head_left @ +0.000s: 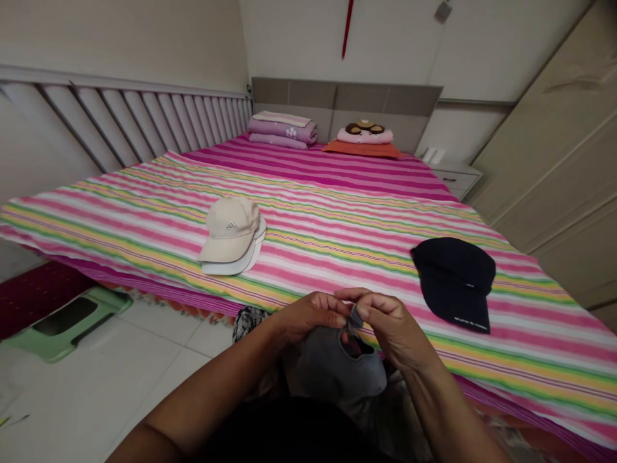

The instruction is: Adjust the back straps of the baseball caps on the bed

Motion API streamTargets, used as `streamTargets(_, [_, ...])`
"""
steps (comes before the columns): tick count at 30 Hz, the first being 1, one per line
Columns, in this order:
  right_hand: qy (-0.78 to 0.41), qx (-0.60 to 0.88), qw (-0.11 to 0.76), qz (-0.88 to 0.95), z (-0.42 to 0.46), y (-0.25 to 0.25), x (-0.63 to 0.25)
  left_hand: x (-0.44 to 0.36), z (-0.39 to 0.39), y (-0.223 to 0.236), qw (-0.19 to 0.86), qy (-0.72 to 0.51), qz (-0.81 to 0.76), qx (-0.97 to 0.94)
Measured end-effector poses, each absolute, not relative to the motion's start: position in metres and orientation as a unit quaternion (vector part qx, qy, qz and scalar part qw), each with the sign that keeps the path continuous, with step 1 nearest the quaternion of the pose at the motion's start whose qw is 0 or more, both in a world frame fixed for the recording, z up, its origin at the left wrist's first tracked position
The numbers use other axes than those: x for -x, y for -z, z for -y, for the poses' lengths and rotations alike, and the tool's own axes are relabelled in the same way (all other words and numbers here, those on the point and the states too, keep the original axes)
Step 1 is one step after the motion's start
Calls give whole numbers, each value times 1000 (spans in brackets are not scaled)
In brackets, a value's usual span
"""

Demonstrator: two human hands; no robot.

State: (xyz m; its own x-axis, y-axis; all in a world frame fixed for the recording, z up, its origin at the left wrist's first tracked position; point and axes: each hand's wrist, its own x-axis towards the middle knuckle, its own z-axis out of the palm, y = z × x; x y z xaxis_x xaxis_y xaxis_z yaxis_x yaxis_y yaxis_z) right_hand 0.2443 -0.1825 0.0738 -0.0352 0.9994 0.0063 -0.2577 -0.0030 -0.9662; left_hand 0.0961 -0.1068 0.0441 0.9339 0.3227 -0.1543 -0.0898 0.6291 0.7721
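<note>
Striped bed (332,251), fingers (380,310) pinching gray cap (321,363)

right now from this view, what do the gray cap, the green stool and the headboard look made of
Gray cap: probably woven cloth; matte, softly curved surface.
Green stool: likely molded plastic; smooth, evenly colored, rounded edges.
Headboard: fabric or faux leather, perhaps; flat gray panels with seam-like lines, but too distant to tell.

Dim, soft indoor light leaves the grey baseball cap (321,363) murky in shadow; wide-angle distortion slants the wardrobe (554,154) at right, and edges look soft.
</note>
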Motion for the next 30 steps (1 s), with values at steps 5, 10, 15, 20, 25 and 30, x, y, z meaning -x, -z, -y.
streamTargets(5, [-522,464,546,462,182,-72,-249,-96,107,-45,890,-142,-139,-411])
streamTargets(10, [-445,514,518,520,182,-78,-251,-95,108,-44,890,-164,-139,-401])
streamTargets(15, [-428,544,479,539,182,-86,-250,-94,109,-45,889,-157,-142,-405])
streamTargets(20, [-439,534,440,573,180,-88,-254,-94,109,-46,885,-155,-155,-410])
streamTargets(25, [-421,525,441,594,180,-84,-257,-93,108,-44,883,-155,-150,-417])
streamTargets(30, [-440,539,479,535,186,-83,-256,-92,106,-43,888,-176,-135,-404])
